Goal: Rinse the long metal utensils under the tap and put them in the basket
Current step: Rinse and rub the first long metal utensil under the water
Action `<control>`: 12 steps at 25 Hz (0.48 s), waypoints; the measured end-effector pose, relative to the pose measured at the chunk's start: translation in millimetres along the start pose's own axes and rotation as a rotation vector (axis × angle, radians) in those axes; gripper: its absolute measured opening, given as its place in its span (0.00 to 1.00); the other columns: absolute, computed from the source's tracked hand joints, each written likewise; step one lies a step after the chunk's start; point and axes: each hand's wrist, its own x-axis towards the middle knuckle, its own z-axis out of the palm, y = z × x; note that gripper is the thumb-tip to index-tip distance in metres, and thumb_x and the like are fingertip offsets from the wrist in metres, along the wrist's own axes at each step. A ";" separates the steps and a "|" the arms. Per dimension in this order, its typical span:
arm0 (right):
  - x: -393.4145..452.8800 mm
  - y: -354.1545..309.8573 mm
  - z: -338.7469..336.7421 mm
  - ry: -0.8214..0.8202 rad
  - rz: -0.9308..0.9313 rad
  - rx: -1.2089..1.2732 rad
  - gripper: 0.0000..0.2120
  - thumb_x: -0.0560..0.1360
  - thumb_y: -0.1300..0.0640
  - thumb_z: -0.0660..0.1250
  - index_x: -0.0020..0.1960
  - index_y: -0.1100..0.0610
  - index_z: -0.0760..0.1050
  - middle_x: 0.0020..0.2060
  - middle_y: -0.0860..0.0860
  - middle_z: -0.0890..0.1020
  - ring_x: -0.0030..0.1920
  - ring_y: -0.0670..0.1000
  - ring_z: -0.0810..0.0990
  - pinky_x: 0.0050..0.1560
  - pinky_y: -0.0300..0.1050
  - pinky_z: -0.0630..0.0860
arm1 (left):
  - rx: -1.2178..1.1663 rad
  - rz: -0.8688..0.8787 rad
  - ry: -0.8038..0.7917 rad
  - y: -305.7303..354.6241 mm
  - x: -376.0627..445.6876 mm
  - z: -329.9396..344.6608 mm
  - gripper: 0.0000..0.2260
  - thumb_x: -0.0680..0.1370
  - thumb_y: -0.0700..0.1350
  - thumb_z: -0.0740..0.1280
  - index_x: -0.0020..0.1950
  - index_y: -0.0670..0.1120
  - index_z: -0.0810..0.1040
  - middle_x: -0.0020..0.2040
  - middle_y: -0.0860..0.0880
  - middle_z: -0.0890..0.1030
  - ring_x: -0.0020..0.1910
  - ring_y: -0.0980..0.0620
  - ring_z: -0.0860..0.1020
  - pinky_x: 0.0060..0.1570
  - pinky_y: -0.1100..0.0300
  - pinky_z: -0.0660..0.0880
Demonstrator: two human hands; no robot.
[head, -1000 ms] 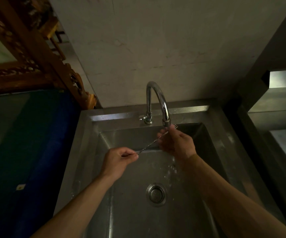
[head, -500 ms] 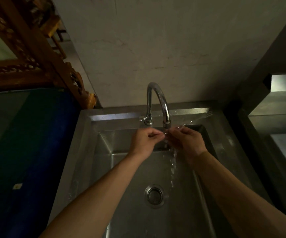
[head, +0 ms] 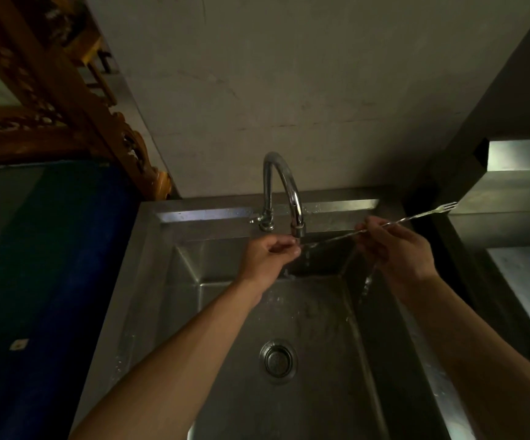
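Observation:
A long thin metal fork (head: 416, 216) with a twisted shaft runs from under the tap spout (head: 297, 228) up to the right, its tines past the sink's right rim. My right hand (head: 394, 249) grips the shaft near its middle. My left hand (head: 270, 254) pinches the handle end just below the spout, where water runs over it. Water drips off my right hand into the steel sink (head: 193, 271). No basket is in view.
A curved chrome tap (head: 276, 185) stands at the back of the sink, with a drain (head: 278, 360) in the basin floor. A steel counter and shelf (head: 511, 192) sit to the right. A dark blue surface (head: 50, 265) and carved wooden frame (head: 50, 100) lie left.
The fork has slid to the right through the stream. My right hand moved right and up along the shaft; my left hand moved from the lower left to just under the spout.

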 end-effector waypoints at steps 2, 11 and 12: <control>-5.2 4.9 4.0 -0.029 0.019 0.014 0.09 0.78 0.65 0.63 0.55 0.56 0.78 0.50 0.56 0.84 0.49 0.53 0.84 0.49 0.47 0.80 | 0.034 0.016 -0.047 -4.6 -7.6 -5.5 0.09 0.73 0.38 0.70 0.52 0.42 0.82 0.43 0.54 0.82 0.38 0.67 0.79 0.38 0.76 0.73; -18.7 80.1 2.6 0.043 0.218 -0.002 0.05 0.76 0.60 0.68 0.51 0.58 0.79 0.48 0.58 0.85 0.45 0.54 0.85 0.47 0.49 0.81 | 0.198 -0.110 0.055 -69.3 -35.3 -67.2 0.10 0.72 0.34 0.70 0.53 0.36 0.81 0.40 0.50 0.81 0.32 0.68 0.77 0.37 0.78 0.71; -17.8 85.0 -5.5 0.095 0.206 -0.070 0.05 0.75 0.59 0.69 0.51 0.58 0.80 0.47 0.57 0.85 0.44 0.53 0.85 0.45 0.47 0.80 | 0.209 -0.134 0.065 -81.1 -38.1 -76.3 0.10 0.72 0.35 0.70 0.53 0.37 0.81 0.39 0.51 0.81 0.32 0.69 0.76 0.36 0.78 0.70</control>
